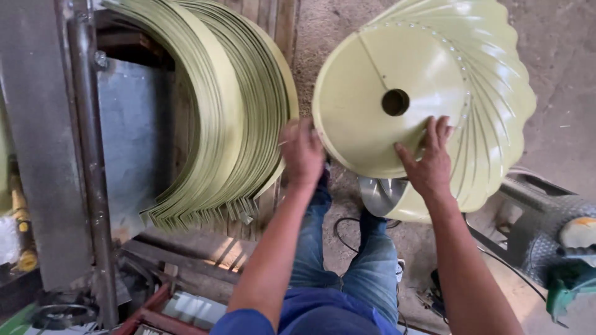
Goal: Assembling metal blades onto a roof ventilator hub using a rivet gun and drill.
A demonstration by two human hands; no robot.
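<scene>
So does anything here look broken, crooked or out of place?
Nothing stands out as damaged. The pale green metal disc with a centre hole is held tilted by the left hand and right hand, over fanned pale green blades. The stack of curved pale green blades leans neatly.

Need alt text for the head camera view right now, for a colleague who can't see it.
Seen from above, a person's right hand presses on a pale green metal disc with a centre hole, fitted with curved blades, while the left hand reaches a stack of matching curved blades on a wooden rack.
</scene>
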